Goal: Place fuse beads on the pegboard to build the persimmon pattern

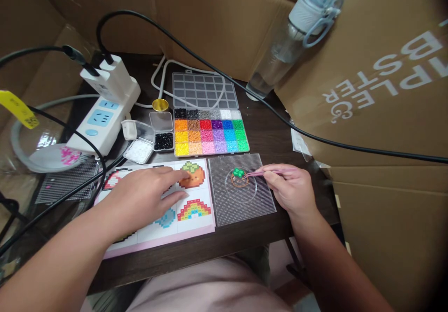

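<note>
My left hand point(150, 193) lies over a printed pattern sheet point(157, 238), its index finger stretched out to an orange fruit picture with green leaves. Nothing is held in that hand. Pink tweezers point(276, 170) are pinched in my right hand point(292, 188). Their tips reach the small bead design point(240, 178), which has green beads on top and a brown-orange outline below. It sits on a clear pegboard point(224, 211) to the right of the sheet. Whether the tips hold a bead is too small to tell.
Behind the pegboard stands an open bead case point(212, 135) with many colours. Small boxes hold black beads point(164, 141) and white beads point(139, 151). A power strip point(105, 116) is at left, a water bottle point(280, 46) at back right. A black cable point(196, 58) crosses above the desk.
</note>
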Demonstrator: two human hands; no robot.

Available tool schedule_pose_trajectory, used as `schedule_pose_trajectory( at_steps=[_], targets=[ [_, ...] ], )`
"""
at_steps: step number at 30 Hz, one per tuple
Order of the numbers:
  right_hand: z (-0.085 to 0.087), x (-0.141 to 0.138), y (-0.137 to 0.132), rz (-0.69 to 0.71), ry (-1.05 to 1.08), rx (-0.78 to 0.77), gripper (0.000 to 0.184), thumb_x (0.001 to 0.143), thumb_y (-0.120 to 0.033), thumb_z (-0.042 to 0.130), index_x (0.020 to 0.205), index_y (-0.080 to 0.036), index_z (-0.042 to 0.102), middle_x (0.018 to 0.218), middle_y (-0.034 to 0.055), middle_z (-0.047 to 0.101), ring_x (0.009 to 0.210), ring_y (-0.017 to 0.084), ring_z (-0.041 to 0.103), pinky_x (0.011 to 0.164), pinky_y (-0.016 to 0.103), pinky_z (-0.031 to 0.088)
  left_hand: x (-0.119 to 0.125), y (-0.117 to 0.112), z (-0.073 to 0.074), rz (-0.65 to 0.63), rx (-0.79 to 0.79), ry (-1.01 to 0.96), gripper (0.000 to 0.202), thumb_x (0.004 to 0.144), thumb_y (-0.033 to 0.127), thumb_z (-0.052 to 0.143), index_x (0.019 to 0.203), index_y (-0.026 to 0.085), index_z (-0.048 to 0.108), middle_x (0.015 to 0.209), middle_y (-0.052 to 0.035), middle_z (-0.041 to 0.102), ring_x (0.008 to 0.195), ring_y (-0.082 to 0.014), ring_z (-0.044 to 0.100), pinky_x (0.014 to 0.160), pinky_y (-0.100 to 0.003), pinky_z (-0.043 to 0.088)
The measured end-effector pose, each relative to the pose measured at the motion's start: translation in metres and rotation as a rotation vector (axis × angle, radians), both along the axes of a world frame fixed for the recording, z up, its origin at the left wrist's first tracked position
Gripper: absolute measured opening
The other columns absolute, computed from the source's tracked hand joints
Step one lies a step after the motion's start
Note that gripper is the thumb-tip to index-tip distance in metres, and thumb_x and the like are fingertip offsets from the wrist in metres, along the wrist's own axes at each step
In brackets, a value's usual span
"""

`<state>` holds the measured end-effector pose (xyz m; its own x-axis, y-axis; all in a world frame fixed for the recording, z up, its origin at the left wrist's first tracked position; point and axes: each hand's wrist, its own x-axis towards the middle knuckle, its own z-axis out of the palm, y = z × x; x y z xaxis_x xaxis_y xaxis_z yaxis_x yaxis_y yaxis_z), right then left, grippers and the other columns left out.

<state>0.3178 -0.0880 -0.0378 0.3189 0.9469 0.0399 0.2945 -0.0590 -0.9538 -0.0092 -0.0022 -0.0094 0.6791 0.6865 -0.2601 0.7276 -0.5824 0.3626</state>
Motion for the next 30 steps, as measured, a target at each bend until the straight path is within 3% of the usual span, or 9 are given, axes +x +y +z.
schedule_pose_trajectory(
  at_steps=[5, 14, 19, 26, 30],
  targets=[
    [-0.0002, 0.0002, 0.0002, 0.036, 0.013, 0.005, 0.012, 0.079, -0.033, 0.076, 0.08, -0.022, 0.08, 0.083, 0.0076, 0.078, 0.078, 0.025, 0.075, 0.075, 0.037, 0.059, 0.0004, -0.0004, 0.0003, 0.0, 0.005, 0.016, 0.037, 0.095, 0.046, 0.046, 0.124, 0.032, 0.063, 0.119, -0.003, 0.072, 0.099, -0.0261, 0.069, 0.08, -0.039, 0.052],
    [0.0004, -0.0003, 0.0003, 0.037, -0.044, 0.024, 0.008, 0.08, -0.03, 0.076, 0.078, -0.023, 0.081, 0.082, 0.0055, 0.078, 0.075, 0.021, 0.074, 0.074, 0.032, 0.059, 0.0015, -0.0001, 0.0011, 0.005, 0.006, 0.015, 0.036, 0.094, 0.045, 0.048, 0.121, 0.029, 0.064, 0.121, -0.0051, 0.071, 0.101, -0.0281, 0.068, 0.083, -0.042, 0.053],
    [0.0009, 0.0003, -0.0019, 0.005, -0.022, 0.002, 0.013, 0.078, -0.035, 0.078, 0.078, -0.021, 0.081, 0.085, 0.0086, 0.078, 0.076, 0.024, 0.074, 0.073, 0.035, 0.06, 0.0015, -0.0005, 0.0024, -0.012, 0.005, 0.006, 0.032, 0.095, 0.042, 0.048, 0.121, 0.031, 0.063, 0.114, -0.0034, 0.073, 0.096, -0.0262, 0.069, 0.078, -0.039, 0.051],
    [0.0009, -0.0005, -0.0013, -0.014, 0.105, -0.032, 0.017, 0.075, -0.038, 0.081, 0.079, -0.021, 0.08, 0.077, 0.009, 0.077, 0.059, 0.019, 0.068, 0.047, 0.027, 0.05, 0.0021, -0.0007, 0.0035, -0.009, 0.004, 0.006, 0.031, 0.095, 0.04, 0.05, 0.121, 0.031, 0.063, 0.109, -0.0025, 0.073, 0.092, -0.0251, 0.069, 0.075, -0.037, 0.049],
    [0.002, -0.0006, -0.0012, -0.007, 0.148, -0.054, 0.014, 0.074, -0.036, 0.081, 0.078, -0.023, 0.08, 0.072, 0.0079, 0.076, 0.059, 0.02, 0.068, 0.045, 0.027, 0.046, 0.0007, -0.0006, 0.002, -0.018, 0.007, -0.01, 0.03, 0.094, 0.04, 0.051, 0.12, 0.03, 0.063, 0.109, -0.003, 0.073, 0.092, -0.0243, 0.068, 0.075, -0.035, 0.048]
  ],
)
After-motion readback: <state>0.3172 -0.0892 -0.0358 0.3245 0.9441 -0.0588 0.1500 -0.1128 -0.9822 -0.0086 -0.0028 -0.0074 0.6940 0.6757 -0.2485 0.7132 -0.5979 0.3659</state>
